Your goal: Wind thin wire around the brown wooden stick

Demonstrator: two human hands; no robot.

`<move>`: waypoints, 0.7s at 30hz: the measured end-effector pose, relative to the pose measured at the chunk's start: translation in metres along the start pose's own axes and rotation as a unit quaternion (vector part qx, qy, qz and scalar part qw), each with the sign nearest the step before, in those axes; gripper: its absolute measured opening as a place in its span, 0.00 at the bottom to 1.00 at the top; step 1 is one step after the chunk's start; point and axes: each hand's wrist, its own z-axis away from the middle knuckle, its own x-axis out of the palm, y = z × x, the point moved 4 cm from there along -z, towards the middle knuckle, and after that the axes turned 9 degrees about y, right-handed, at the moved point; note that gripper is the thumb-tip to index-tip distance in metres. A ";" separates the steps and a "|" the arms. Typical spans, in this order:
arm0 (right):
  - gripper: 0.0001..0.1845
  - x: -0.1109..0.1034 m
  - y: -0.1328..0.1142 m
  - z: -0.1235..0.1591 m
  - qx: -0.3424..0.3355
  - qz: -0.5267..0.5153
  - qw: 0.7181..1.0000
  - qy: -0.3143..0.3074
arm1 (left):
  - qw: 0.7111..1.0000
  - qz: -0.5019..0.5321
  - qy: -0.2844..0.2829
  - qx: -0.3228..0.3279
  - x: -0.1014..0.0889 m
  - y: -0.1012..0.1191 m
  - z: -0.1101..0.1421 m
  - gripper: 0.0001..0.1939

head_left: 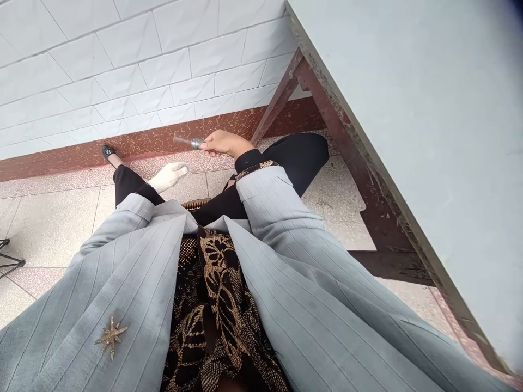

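Looks like a plain tiled room, hard to place as home or workshop: shows white wall tiles (118, 84), brown skirting (155, 137), speckled floor (73, 218), worn table (441, 125).

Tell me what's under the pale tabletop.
A brown frame and speckled floor show past its edge; whatever lies farther under is covered by the tabletop itself.

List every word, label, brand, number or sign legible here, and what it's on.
None can be read.
Black shoe by the wall: pale mark on top, too small to tell whether letter or ornament.
Clear item with a wire coil, in the right hand: no lettering legible at this size.
Wall tiles, tabletop, jacket: no text visible.
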 end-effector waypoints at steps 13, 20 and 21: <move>0.22 0.039 0.025 0.000 0.064 0.262 0.912 -0.309 | 0.972 -0.201 -0.066 0.106 -0.003 0.019 -0.007 0.12; 0.21 0.037 0.004 0.018 -0.004 0.128 0.918 -0.374 | 0.995 -0.057 -0.040 0.073 -0.014 0.013 -0.015 0.10; 0.21 0.034 -0.002 0.022 -0.028 0.091 0.918 -0.384 | 0.997 -0.012 -0.032 0.063 -0.013 0.010 -0.016 0.12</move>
